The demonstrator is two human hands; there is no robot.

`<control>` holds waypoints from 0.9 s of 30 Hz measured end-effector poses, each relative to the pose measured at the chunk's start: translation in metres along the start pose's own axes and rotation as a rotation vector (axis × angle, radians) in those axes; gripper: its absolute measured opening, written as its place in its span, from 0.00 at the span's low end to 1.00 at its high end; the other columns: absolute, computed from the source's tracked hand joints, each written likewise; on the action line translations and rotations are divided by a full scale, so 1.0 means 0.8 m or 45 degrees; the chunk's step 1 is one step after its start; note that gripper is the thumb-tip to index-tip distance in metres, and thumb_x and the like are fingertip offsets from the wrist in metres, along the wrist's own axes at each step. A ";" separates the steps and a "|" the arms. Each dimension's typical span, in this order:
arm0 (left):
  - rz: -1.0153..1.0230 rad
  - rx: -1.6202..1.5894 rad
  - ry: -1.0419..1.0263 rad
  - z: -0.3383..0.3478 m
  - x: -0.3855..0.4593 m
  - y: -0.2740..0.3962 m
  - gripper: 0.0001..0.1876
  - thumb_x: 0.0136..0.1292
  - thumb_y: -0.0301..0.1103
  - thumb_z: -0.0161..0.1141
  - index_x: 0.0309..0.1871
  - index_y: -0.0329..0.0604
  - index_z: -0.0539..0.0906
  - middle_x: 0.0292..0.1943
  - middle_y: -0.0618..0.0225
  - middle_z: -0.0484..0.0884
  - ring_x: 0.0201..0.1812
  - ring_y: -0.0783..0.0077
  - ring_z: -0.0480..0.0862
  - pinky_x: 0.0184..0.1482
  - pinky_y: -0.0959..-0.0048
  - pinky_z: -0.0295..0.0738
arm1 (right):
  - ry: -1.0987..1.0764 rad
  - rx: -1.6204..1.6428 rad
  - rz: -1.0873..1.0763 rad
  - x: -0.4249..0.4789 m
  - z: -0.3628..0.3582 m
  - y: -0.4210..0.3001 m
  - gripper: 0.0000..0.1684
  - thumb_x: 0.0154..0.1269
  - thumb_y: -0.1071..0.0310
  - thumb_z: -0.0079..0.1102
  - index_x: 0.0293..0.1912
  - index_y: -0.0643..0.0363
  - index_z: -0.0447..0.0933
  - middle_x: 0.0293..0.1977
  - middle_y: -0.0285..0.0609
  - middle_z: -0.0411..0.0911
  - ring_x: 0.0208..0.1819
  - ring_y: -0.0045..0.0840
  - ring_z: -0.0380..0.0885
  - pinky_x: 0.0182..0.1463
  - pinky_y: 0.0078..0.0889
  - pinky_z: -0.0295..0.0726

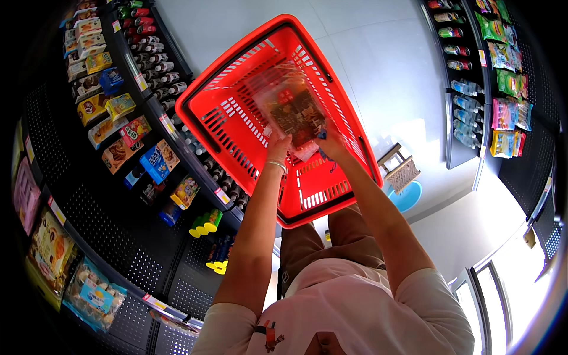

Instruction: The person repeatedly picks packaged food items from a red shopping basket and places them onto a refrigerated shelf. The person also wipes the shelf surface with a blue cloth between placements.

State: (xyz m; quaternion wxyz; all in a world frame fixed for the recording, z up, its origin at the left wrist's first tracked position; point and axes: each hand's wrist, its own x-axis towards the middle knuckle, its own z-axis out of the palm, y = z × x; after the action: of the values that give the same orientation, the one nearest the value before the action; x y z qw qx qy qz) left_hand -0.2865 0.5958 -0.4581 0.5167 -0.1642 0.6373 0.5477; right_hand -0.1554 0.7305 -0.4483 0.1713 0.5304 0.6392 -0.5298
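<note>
A red plastic shopping basket (239,173) lies before me, its mouth towards the camera and its black handles folded along the rim. Inside it, both my hands hold a transparent plastic snack package (295,108) with brown and red contents. My left hand (278,148), with a bracelet at the wrist, grips the package's lower left edge. At the lower right edge, my right hand (330,144) grips it, with something small and dark blue by the fingers. The fingertips are partly hidden by the package and blur.
Black shelves at left hold boxed snacks (159,160), bottles (171,77) and yellow-lidded canisters (206,223). Bottled water (467,115) and bagged snacks (510,113) fill racks at right. A woven stool (401,171) and a blue basin (406,196) are on the floor beyond the basket's right side.
</note>
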 end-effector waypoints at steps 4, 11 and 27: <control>0.012 0.008 0.041 0.003 0.005 0.003 0.37 0.62 0.22 0.60 0.74 0.35 0.57 0.66 0.65 0.70 0.64 0.71 0.69 0.66 0.74 0.61 | -0.070 0.018 0.064 0.001 -0.007 -0.006 0.50 0.54 0.68 0.67 0.72 0.54 0.51 0.57 0.54 0.73 0.54 0.41 0.77 0.53 0.39 0.78; 0.022 0.001 0.187 0.021 -0.002 0.003 0.35 0.61 0.20 0.59 0.72 0.35 0.59 0.64 0.66 0.72 0.60 0.72 0.73 0.62 0.75 0.66 | -0.015 0.050 -0.045 0.002 0.001 0.000 0.50 0.53 0.68 0.68 0.71 0.61 0.52 0.67 0.55 0.61 0.68 0.43 0.63 0.68 0.37 0.65; -0.088 0.085 0.015 -0.018 0.033 -0.034 0.11 0.57 0.19 0.60 0.44 0.36 0.81 0.34 0.70 0.76 0.32 0.73 0.77 0.34 0.76 0.75 | 0.100 -0.105 -0.236 0.015 0.018 0.024 0.50 0.50 0.66 0.66 0.70 0.57 0.52 0.65 0.56 0.63 0.64 0.48 0.66 0.64 0.43 0.69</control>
State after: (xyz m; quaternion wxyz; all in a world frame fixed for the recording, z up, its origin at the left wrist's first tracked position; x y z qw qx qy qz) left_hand -0.2829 0.5836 -0.4965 0.5367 -0.1720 0.6522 0.5069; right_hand -0.1482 0.7221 -0.4726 0.1180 0.4819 0.7131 -0.4954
